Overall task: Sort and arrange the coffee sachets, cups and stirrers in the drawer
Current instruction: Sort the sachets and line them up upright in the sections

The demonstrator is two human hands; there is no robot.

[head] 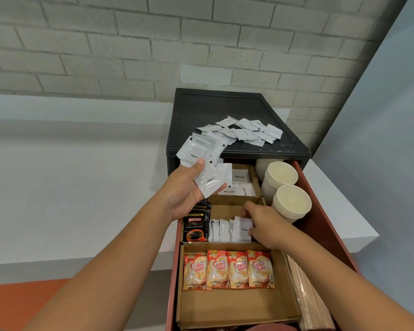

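coffee sachets (202,167), a fanned handful of white packets marked "coffee", sit in our left hand (184,197), raised over the back left of the open drawer (325,225). the thumb presses on top and the fingers curl beneath, so that hand is closed around the stack. we judge them very light, thin and glossy, apt to slide over one another, soft in the middle and crisper at the sealed edges. a top corner or edge looks like the best place to pinch, 1 at a time. our right hand (267,226) is down in the middle cardboard compartment (237,204), fingertips pinching the rightmost sachet (242,229) of a short upright row (221,231). just left of that row stand black kopiko sachets (195,229); behind it lie white sugar sachets (240,185); in front stand 4 coffee mate sachets (227,268). 2 stacks of paper cups (290,203) fill the back right, and wrapped stirrers (304,287) run along the right wall. a loose pile of white sachets (245,132) lies on the dark cabinet top (225,103), so we judge plenty of sorting remains.
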